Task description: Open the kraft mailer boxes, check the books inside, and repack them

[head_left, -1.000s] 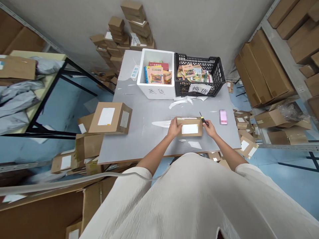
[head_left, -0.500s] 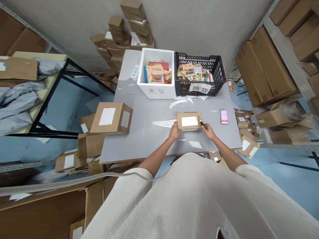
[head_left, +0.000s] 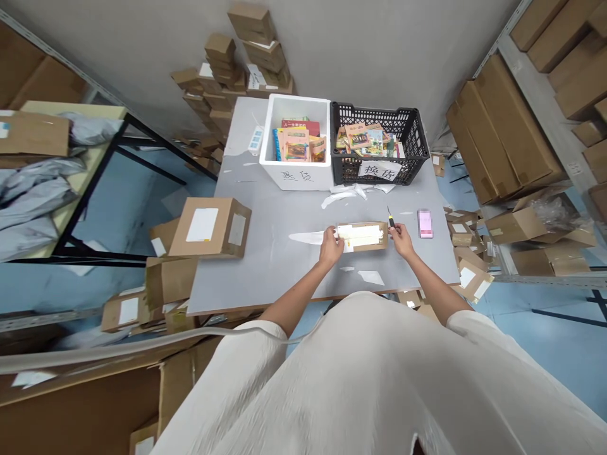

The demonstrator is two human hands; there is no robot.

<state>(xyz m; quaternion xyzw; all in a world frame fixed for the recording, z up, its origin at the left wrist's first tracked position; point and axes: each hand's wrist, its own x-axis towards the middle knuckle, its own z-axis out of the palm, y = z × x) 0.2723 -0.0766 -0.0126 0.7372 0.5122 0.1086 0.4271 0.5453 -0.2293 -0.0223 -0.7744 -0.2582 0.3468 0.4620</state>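
Note:
A small cardboard box [head_left: 383, 240] lies on the table in front of me, a long white label [head_left: 363, 235] on its upward face. My left hand [head_left: 332, 246] is closed on the box's left end, fingers bent over its edge. My right hand [head_left: 402, 240] grips a utility knife [head_left: 391, 220] with a black and yellow handle, just off the box's right end. The thin blade points away from me, apart from the box. A pink-screened phone [head_left: 425, 224] lies right of that hand.
Behind stand a white foam box [head_left: 296, 174] and a black plastic crate [head_left: 412, 161], both holding books. A larger carton [head_left: 208, 229] sits at the table's left edge. Paper scraps [head_left: 371, 277] lie about the grey table [head_left: 275, 272]. Cartons [head_left: 507, 126] crowd the right side.
The small box has turned so that another labelled face shows on top. My right hand has moved slightly right and away, lifting the knife off the box. My left hand has shifted over the left end.

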